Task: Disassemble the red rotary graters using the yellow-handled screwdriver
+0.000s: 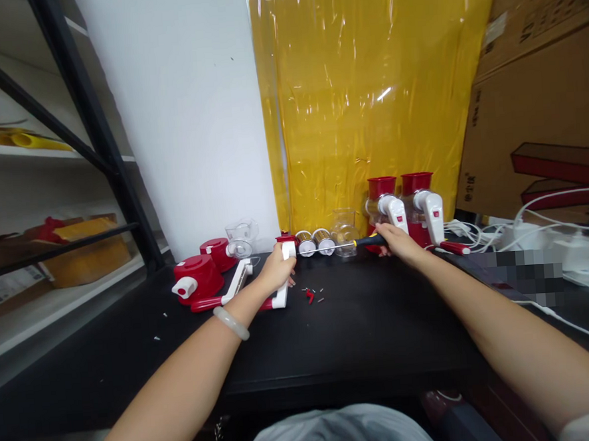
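My left hand (274, 269) is closed around a white crank handle (282, 294) with a red grip at its lower end. A screwdriver (368, 241) with a black and yellow handle lies in my closed right hand (398, 242). Its long metal shaft points left, its tip at the upper end of the crank handle; whether it touches a screw I cannot tell. On the table below are a small red part (310, 297) and several small screws or pins (321, 301). Another white crank handle (238, 279) with a red grip lies left of my left hand.
Red grater bodies (197, 278) stand at the left on the black table (361, 336), near clear plastic hoppers (242, 233). Two metal drums (323, 241) are at the back. Two assembled red-and-white graters (418, 206) stand back right, beside white cables (480, 236) and a large cardboard box (542, 112).
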Tool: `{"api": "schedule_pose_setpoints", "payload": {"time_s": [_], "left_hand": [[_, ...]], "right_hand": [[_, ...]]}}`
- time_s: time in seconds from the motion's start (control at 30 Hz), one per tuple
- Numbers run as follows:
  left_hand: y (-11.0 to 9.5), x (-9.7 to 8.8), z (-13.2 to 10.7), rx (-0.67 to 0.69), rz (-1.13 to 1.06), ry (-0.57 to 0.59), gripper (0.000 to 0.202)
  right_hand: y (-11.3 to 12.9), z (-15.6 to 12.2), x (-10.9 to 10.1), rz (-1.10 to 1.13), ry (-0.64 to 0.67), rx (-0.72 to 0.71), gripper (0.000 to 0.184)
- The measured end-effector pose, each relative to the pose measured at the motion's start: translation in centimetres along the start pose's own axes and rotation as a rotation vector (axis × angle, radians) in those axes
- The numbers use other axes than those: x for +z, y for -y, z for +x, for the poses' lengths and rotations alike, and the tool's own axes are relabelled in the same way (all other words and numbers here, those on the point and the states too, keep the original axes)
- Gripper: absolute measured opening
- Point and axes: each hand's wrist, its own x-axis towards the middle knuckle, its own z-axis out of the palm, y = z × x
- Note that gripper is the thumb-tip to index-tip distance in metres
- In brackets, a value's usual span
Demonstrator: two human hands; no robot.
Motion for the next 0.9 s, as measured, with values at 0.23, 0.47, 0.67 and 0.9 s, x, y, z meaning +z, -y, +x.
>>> {"api": "schedule_pose_setpoints", "payload": {"time_s": [0.23, 0.47, 0.67, 0.9], "left_hand": [[-0.2, -0.1, -0.2, 0.009, -0.047, -0.013, 0.036], [-0.1, 0.0, -0.2, 0.008, -0.033, 0.007, 0.039], [0.1, 0.2, -0.4, 0.029, -0.015, 0.021, 0.034], [0.5, 0.3, -0.1, 0.031, 0.009, 0.049, 0.039]], "right_hand": [[0.1, -0.3, 0.4, 0.299, -0.036, 0.084, 0.034], [0.8, -0.8, -0.1, 0.501, 0.05, 0.039, 0.035], [0.9, -0.7, -0.1, 0.463, -0.002, -0.003, 0.031], [0.0, 0.1, -0.1, 0.139, -0.135, 0.078, 0.047]]}}
